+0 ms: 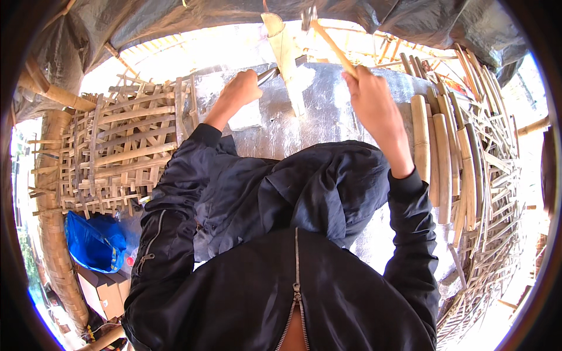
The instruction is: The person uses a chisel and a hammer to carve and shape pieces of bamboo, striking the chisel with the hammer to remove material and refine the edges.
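Note:
My left hand (239, 92) is closed round a dark-bladed knife (268, 76). The blade reaches the side of a pale split bamboo piece (283, 50), and a dark end shows on the piece's other side; how deep it sits in the bamboo I cannot tell. That piece stands nearly upright in front of me, narrowing toward its lower end. In my right hand (373, 99), the wooden handle of a hammer (333, 45) is gripped. The hammer's metal head is raised to the right of the bamboo's top, apart from it.
A grey sheet-like surface (328, 105) lies under the work. Woven bamboo lattice (134, 128) stands at the left, with a blue bag (93, 243) and cardboard box (105, 292) below. Several bamboo lengths (442, 158) lie at the right. Dark plastic sheeting (222, 14) hangs above.

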Tool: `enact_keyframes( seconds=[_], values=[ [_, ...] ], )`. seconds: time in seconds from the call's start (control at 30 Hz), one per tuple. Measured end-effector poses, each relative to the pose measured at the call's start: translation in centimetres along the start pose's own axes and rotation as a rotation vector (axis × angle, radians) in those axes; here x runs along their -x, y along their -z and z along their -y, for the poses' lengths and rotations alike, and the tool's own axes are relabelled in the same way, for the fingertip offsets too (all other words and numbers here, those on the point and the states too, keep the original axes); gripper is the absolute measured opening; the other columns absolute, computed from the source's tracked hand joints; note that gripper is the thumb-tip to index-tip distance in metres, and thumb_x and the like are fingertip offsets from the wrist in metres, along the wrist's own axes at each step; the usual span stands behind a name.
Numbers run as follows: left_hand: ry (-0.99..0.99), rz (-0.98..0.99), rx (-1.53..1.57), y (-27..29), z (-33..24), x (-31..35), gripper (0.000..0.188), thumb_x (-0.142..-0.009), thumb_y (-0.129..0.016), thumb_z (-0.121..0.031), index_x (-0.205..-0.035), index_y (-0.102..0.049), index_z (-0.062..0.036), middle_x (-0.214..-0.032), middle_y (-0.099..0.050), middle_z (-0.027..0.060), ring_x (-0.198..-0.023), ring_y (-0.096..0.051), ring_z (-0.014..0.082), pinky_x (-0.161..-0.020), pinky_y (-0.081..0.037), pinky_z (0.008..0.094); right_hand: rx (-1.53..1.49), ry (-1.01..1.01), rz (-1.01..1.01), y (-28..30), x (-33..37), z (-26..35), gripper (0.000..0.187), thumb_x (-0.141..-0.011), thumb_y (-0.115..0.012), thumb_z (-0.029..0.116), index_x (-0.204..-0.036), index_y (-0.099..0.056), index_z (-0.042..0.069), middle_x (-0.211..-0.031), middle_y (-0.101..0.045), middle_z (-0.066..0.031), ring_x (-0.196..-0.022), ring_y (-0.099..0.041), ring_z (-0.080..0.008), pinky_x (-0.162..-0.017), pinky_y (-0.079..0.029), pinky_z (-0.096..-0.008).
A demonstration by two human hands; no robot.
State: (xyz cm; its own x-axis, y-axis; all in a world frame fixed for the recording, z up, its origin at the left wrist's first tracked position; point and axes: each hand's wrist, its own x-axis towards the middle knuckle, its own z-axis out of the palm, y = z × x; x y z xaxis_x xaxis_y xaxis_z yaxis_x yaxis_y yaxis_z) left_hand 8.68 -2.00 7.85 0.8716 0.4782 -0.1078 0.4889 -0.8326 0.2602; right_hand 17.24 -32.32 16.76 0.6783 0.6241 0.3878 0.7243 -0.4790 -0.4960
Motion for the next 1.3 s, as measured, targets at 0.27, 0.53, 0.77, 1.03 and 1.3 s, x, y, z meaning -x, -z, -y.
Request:
enact_keyframes(
  seconds=[0.27,0.53,0.77,1.03,1.3],
  values=[
    [0.021,-0.010,0.020,-0.1,-1.0,0.3,0.028,-0.078,-0.064,-0.009,-0.100,-0.071,0.0063,-0.097,-0.073,0.0297,-0.094,-0.074,0.0426,-0.080,-0.059,0.0489,-0.057,-0.111,-0.124,-3.5,2.0,0.0,0.025,-0.106,-0.056,0.018,-0.098,-0.050,-0.005,-0.064,-0.061,-0.0305,-0.063,-0.064,-0.0519,-0.049,-0.049,-0.0571],
    [0.023,-0.002,0.007,-0.4,0.4,0.1,0.027,-0.078,-0.066,-0.010,-0.101,-0.073,0.0038,-0.101,-0.074,0.0274,-0.098,-0.073,0.0431,-0.084,-0.059,0.0498,0.060,-0.118,0.084,0.7,1.2,1.1,0.033,-0.106,-0.059,0.024,-0.093,-0.057,-0.007,-0.069,-0.062,-0.0318,-0.073,-0.065,-0.0516,-0.059,-0.050,-0.0563],
    [-0.045,0.009,-0.023,-0.1,-2.3,0.2,0.030,-0.077,-0.066,-0.008,-0.105,-0.073,0.0029,-0.101,-0.074,0.0280,-0.096,-0.074,0.0431,-0.084,-0.059,0.0516,0.048,0.013,0.122,-4.6,3.8,-2.7,0.025,-0.108,-0.053,0.022,-0.104,-0.052,-0.003,-0.065,-0.060,-0.0325,-0.067,-0.066,-0.0512,-0.056,-0.052,-0.0558],
    [0.038,0.047,-0.022,0.5,-0.4,-0.1,0.029,-0.079,-0.065,-0.010,-0.104,-0.073,0.0032,-0.099,-0.075,0.0259,-0.095,-0.074,0.0427,-0.083,-0.059,0.0500,0.034,-0.135,-0.079,2.9,0.0,4.0,0.029,-0.108,-0.054,0.022,-0.096,-0.053,-0.005,-0.065,-0.061,-0.0303,-0.067,-0.065,-0.0509,-0.053,-0.046,-0.0546],
    [-0.001,0.108,-0.004,-0.1,-2.6,0.7,0.032,-0.078,-0.066,-0.010,-0.107,-0.071,0.0027,-0.103,-0.074,0.0282,-0.100,-0.073,0.0444,-0.090,-0.057,0.0529,0.092,0.076,0.093,-5.7,3.3,-2.9,0.028,-0.105,-0.055,0.017,-0.101,-0.055,-0.010,-0.078,-0.066,-0.0339,-0.082,-0.068,-0.0519,-0.068,-0.053,-0.0605]
  ],
)
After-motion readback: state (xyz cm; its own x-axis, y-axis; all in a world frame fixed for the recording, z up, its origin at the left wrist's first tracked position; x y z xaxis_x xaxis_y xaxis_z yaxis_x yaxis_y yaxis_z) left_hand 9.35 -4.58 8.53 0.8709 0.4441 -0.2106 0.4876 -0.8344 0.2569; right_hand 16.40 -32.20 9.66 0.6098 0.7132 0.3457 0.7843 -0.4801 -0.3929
